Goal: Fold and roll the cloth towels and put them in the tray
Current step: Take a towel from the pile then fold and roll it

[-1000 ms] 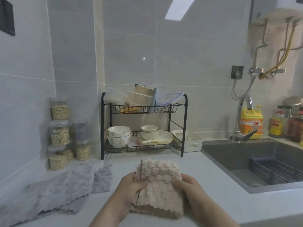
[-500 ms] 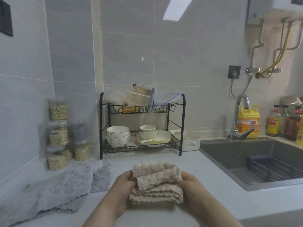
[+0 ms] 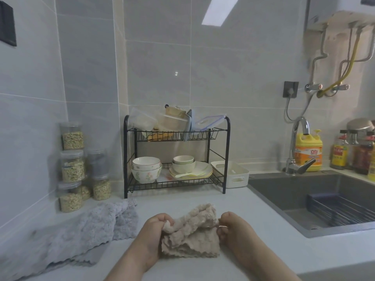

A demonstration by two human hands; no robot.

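The yellow detergent bottle (image 3: 308, 148) label reads "立白".

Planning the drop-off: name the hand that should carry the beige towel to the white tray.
Right, probably: the white tray stands ahead-right, nearer the right hand than the left hand; both grip the beige towel.

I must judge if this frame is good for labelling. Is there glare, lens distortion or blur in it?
Head view: a bright light reflection glares on the wall; the wide lens bends the tile seams at the left; the beige towel and the grey towel look slightly soft, the grey one most toward the corner; lighting is even, shadows faint.
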